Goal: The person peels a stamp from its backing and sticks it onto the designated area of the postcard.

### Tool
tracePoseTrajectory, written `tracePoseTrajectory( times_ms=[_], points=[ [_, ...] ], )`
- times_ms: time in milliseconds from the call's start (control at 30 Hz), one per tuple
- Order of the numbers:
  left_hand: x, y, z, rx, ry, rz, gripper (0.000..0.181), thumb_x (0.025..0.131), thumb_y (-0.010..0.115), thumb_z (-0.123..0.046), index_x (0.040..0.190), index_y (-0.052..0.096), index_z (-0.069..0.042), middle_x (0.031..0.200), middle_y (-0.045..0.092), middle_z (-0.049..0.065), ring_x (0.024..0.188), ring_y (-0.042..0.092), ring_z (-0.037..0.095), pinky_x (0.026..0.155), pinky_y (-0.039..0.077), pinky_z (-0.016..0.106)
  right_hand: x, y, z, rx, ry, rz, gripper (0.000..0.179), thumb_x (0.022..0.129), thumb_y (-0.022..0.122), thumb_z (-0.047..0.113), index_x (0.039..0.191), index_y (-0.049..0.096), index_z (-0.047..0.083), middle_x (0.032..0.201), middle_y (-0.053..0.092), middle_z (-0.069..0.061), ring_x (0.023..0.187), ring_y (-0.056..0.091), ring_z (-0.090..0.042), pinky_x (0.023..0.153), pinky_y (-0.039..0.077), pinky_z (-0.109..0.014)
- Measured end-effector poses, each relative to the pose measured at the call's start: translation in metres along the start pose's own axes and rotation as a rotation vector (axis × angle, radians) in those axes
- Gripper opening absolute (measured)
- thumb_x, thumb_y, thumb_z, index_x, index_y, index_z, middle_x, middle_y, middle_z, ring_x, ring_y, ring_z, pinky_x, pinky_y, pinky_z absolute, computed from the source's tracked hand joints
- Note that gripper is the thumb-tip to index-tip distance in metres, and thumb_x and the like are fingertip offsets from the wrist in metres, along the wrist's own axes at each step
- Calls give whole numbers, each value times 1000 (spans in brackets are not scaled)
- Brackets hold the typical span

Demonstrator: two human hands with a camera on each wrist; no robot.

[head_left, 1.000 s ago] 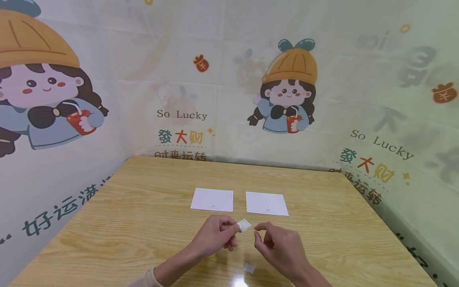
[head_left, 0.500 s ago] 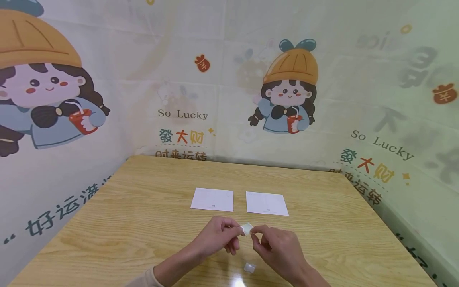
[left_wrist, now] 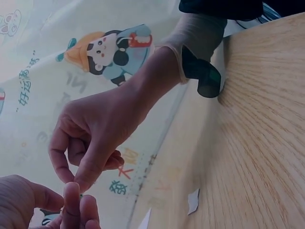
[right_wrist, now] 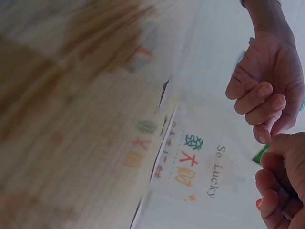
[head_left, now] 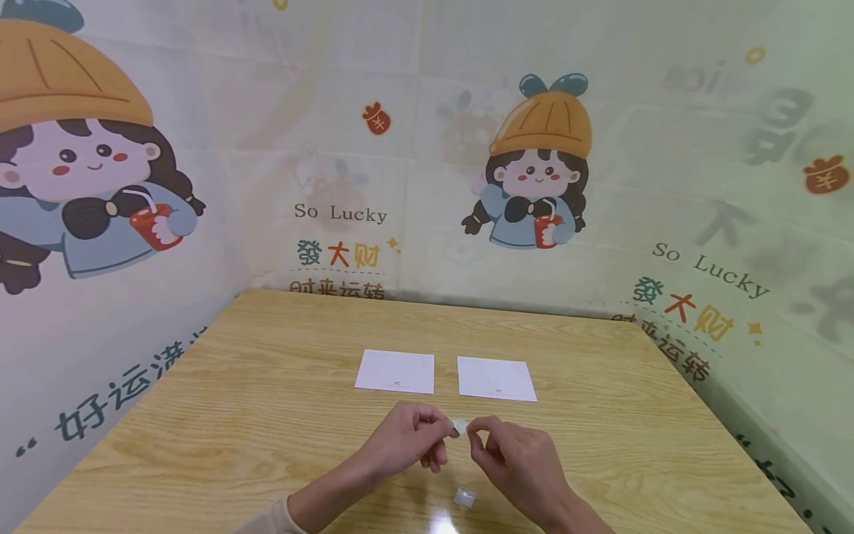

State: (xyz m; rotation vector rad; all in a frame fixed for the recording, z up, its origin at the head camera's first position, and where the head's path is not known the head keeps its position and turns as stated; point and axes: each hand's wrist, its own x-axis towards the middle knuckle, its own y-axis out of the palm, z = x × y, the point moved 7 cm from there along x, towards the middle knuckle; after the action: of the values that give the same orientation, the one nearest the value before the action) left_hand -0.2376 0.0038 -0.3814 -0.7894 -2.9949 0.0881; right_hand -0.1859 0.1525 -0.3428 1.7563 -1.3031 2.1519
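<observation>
The two hands have come together low over the near half of the desk [head_left: 267, 415], fingertip almost to fingertip. The left hand [head_left: 403, 441] pinches a small pale piece [head_left: 460, 426] between thumb and forefinger, its other fingers folded loosely beneath. The right hand [head_left: 517, 456] meets it from the other side, fingers curled, with thumb and forefinger drawn in at the edge of the piece; whether they have caught that edge too, I can't tell. The piece is held up off the wood, in the narrow gap between the hands, and from the right wrist's angle a bit of green shows on it. A pale cuff [head_left: 279, 517] ends partway up the left forearm; on the right arm the left wrist's view picks out a dark strap [left_wrist: 205, 78]. Just below the hands, nearer the person, a small whitish scrap [head_left: 465, 498] lies on the desk. Beyond them rest two white cards, the left card [head_left: 395, 371] and the right card [head_left: 497, 379], side by side with a strip of wood between, each with a tiny printed mark along its near edge. Past the desk's far edge hangs a pale cloth backdrop [head_left: 427, 185], printed with cartoon figures in orange hats, red pouches and the words "So Lucky".
</observation>
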Motion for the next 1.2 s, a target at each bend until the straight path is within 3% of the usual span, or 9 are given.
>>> tracePoseTrajectory(
  times_ms=[200, 467, 567, 667, 800, 967, 1200],
  points=[
    [2, -3, -6, 77, 48, -38, 20, 99, 63, -21, 97, 74, -4, 63, 67, 2, 56, 63, 12, 59, 52, 25, -1, -2, -6, -19, 75, -21, 14, 79, 67, 9, 91, 67, 17, 56, 44, 20, 54, 31, 15, 46, 26, -3],
    [9, -14, -17, 256, 159, -108, 20, 101, 63, -22, 99, 72, -5, 66, 69, 7, 60, 64, 15, 48, 35, 20, -2, -4, -18, 65, 219, 5, 12, 83, 70, 6, 90, 66, 14, 57, 43, 22, 51, 29, 17, 42, 26, -5],
    [12, -16, -16, 290, 187, -126, 17, 101, 62, -19, 100, 71, -5, 69, 70, 12, 62, 66, 21, 49, 40, 21, -4, -3, -24, 92, 295, 20, 25, 76, 75, -3, 89, 66, 15, 56, 43, 24, 49, 30, 18, 40, 27, -7],
    [15, -17, -16, 348, 228, -157, 13, 100, 60, -15, 97, 70, -8, 68, 70, 6, 59, 65, 21, 54, 46, 23, -8, -2, -32, 112, 377, 32, 30, 75, 77, -7, 88, 65, 17, 56, 42, 26, 47, 31, 17, 39, 28, -9],
    [19, -16, -17, 460, 291, -210, 11, 99, 59, -13, 94, 69, -13, 66, 67, -7, 54, 59, 8, 59, 49, 25, -13, -1, -47, 150, 522, 71, 26, 78, 77, -6, 87, 67, 17, 55, 43, 25, 45, 34, 13, 38, 30, -15],
    [24, -15, -19, 576, 362, -277, 11, 97, 60, -12, 93, 70, -15, 69, 68, -9, 62, 60, 2, 66, 51, 26, -20, 0, -68, 247, 713, 132, 16, 84, 73, -3, 87, 69, 12, 53, 49, 16, 44, 39, 2, 39, 31, -20],
    [32, -11, -21, 684, 424, -310, 9, 96, 63, -13, 99, 71, -11, 92, 76, 1, 90, 72, 19, 82, 57, 37, -31, 4, -92, 378, 933, 181, 4, 89, 73, 3, 90, 69, 5, 54, 55, 3, 45, 47, -8, 43, 33, -21]
  ],
)
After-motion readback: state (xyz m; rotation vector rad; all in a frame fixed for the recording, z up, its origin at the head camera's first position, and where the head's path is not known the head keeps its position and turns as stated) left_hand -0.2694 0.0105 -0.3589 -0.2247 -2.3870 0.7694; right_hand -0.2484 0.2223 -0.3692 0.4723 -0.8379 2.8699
